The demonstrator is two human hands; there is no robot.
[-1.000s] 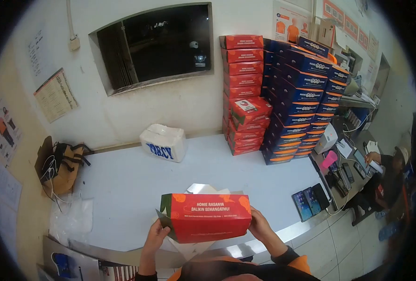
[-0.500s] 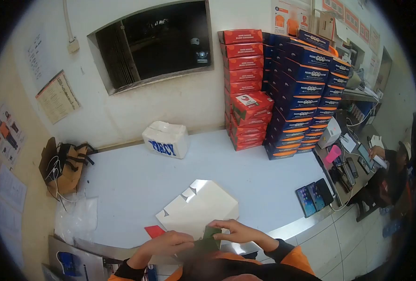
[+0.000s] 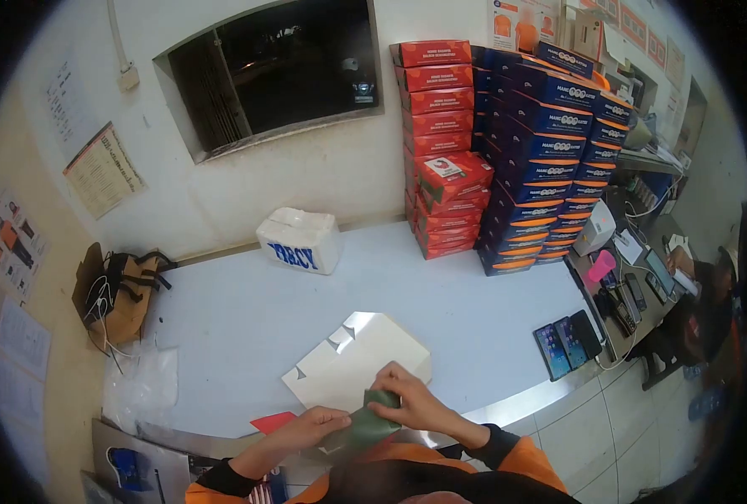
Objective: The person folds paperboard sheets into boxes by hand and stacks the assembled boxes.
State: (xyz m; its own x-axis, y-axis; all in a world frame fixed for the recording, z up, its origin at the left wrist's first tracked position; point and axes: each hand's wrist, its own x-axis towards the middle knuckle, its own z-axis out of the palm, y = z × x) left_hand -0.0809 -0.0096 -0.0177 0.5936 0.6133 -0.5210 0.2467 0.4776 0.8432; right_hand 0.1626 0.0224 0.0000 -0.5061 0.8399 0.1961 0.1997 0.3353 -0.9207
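A partly folded cardboard box (image 3: 340, 370) lies at the table's near edge, pale inside up, with notches along its far left side. Its red flap (image 3: 271, 422) sticks out to the left, and a green flap (image 3: 372, 427) rises close to my body. My left hand (image 3: 319, 424) is closed on the left part of the green flap. With thumb and fingers, my right hand (image 3: 407, 401) pinches the flap's upper right corner. The near part of the cardboard is hidden behind my hands and the flap.
On the white table (image 3: 474, 328) stand stacked red boxes (image 3: 436, 122) and tall stacks of dark blue boxes (image 3: 558, 147). A white wrapped bundle (image 3: 302, 239), a brown bag (image 3: 130, 294), clear plastic (image 3: 151, 382) and phones (image 3: 562, 346) lie around. Another person (image 3: 705, 286) sits at the right desk.
My right hand has moved up and slightly right, lifting the green flap's corner. My left hand has shifted slightly right. The camera view has tilted a little.
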